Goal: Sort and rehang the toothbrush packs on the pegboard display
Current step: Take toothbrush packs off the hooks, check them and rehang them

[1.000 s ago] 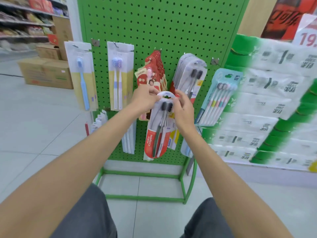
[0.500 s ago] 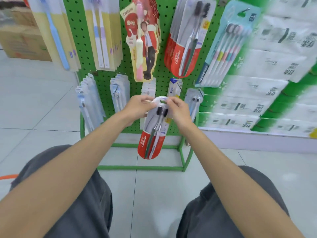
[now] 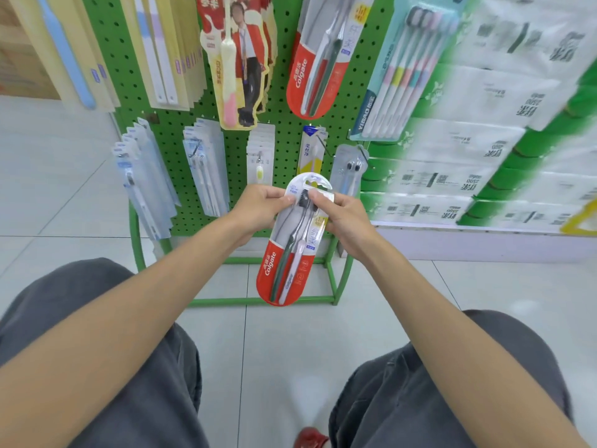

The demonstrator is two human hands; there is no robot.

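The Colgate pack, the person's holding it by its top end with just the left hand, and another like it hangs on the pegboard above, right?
Not just the left: the head view shows the left hand and right hand both pinching the top end of the Colgate pack. A second Colgate pack does hang on the pegboard above.

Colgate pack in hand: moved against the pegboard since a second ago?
Yes. Against the pegboard, the held Colgate pack has dropped from upper row to lower row.
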